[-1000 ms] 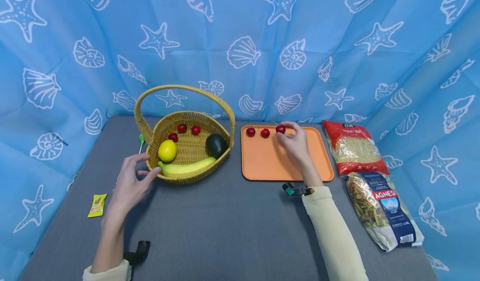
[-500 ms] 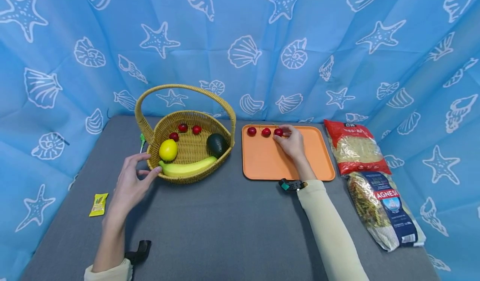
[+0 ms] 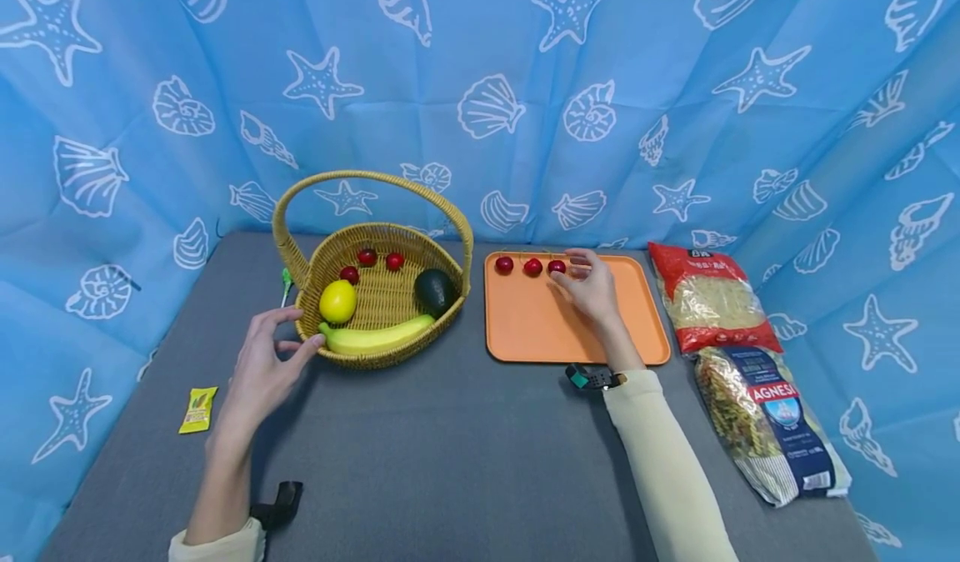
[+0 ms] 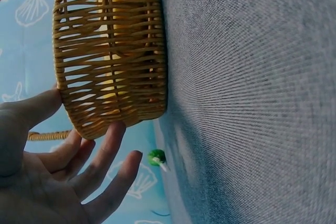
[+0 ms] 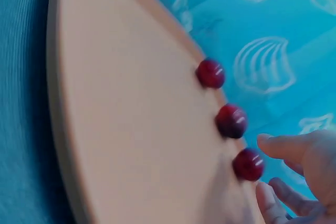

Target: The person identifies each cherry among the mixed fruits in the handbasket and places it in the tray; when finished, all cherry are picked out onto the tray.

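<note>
Three red cherries lie in a row along the far edge of the orange tray (image 3: 525, 328); the rightmost cherry (image 3: 557, 267) (image 5: 248, 164) sits free just left of my right hand (image 3: 588, 283) (image 5: 294, 177), whose fingers are loosely spread and hold nothing. The other two cherries (image 3: 532, 267) (image 3: 504, 264) lie further left. My left hand (image 3: 262, 366) (image 4: 58, 171) rests with open fingers against the front left wall of the wicker basket (image 3: 330, 352) (image 4: 110, 51), which holds a lemon (image 3: 337, 302), a banana (image 3: 375, 335), an avocado (image 3: 435, 289) and three cherries (image 3: 367, 257).
Two pasta bags (image 3: 708, 299) (image 3: 765, 420) lie right of the tray. A small yellow packet (image 3: 198, 409) sits at the left on the grey table. A green lollipop (image 3: 285, 278) (image 4: 156, 157) lies behind the basket. Blue seashell curtain surrounds the table.
My right hand set the third cherry down beside the other two, let go of it and drew slightly back to the right. The left hand has stayed at the basket.
</note>
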A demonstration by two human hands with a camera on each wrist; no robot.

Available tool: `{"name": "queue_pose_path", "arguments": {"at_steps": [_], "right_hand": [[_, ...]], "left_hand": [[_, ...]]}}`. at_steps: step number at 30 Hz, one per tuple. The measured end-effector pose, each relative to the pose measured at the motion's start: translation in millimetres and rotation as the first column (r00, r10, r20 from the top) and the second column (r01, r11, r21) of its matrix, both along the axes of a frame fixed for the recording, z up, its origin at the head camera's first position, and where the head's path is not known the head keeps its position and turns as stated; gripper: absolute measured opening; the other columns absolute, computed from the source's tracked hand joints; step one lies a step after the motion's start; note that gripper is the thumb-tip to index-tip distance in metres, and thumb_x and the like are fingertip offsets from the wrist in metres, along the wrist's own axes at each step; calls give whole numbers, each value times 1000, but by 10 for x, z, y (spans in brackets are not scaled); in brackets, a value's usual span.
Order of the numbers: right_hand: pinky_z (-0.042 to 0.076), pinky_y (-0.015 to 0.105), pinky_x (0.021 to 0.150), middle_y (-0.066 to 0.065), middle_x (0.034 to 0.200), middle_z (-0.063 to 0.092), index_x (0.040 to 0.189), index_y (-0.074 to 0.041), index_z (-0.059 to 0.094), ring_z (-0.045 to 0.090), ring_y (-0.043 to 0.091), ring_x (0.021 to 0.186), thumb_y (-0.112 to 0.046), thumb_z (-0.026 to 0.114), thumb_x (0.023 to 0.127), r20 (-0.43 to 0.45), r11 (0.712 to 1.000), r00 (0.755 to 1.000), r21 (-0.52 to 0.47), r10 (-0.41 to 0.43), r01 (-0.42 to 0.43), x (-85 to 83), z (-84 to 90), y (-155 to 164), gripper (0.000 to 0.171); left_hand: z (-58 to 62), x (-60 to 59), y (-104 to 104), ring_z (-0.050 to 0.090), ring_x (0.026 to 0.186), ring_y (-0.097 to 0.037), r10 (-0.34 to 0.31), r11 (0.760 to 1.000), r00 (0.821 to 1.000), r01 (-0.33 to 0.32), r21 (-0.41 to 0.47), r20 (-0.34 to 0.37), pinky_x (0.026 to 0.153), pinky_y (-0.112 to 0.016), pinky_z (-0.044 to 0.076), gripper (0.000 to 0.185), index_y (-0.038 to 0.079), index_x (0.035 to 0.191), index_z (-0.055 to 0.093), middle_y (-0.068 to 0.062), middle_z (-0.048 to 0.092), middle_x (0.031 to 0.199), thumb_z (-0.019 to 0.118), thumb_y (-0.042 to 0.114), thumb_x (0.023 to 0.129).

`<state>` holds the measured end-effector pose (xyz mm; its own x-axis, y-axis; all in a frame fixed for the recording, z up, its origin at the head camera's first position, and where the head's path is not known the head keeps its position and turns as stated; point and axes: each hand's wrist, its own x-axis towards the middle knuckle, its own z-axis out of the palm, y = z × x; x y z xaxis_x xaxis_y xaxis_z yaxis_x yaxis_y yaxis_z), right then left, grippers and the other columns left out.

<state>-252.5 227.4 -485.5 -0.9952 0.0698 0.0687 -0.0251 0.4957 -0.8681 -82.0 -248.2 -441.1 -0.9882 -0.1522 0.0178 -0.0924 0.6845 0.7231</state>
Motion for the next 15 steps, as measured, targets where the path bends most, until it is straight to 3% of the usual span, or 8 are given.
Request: {"name": "queue_pose_path", "arguments": {"at_steps": [4,8,12,15], "right_hand": [[60,42,107,24,150,61,147,-5,61,67,39,132,-16,79,101,-28,994,998,-98,52,-54,159,202,-76,50],[62,21,94,22,143,65,142,-3,64,72,25,118,-12,78,101,-114,963,980,-200,162,-183,396,522,-270,44],[62,21,91,15,126,71,133,3,66,74,14,106,-5,77,99,-215,900,925,-243,314,-362,666,825,-531,37],[65,27,92,13,120,72,128,6,67,74,14,103,0,76,97,-246,827,863,-263,440,-497,814,966,-763,32]], "left_hand": [[-4,6,-7,67,118,-47,2,1000,1000,-2,3,3,84,-52,63,62,3,156,48,-28,40,161,71,34,107],[-5,5,-9,67,118,-47,4,1000,1000,-4,5,2,83,-49,63,62,3,156,49,-28,40,161,71,35,107],[-5,0,-5,67,118,-46,5,1000,1000,-5,2,4,83,-45,62,63,3,156,49,-28,41,161,71,36,107],[1,-4,1,67,118,-46,1,1000,1000,-1,3,10,84,-47,62,63,3,156,48,-28,40,161,71,36,107]]}}
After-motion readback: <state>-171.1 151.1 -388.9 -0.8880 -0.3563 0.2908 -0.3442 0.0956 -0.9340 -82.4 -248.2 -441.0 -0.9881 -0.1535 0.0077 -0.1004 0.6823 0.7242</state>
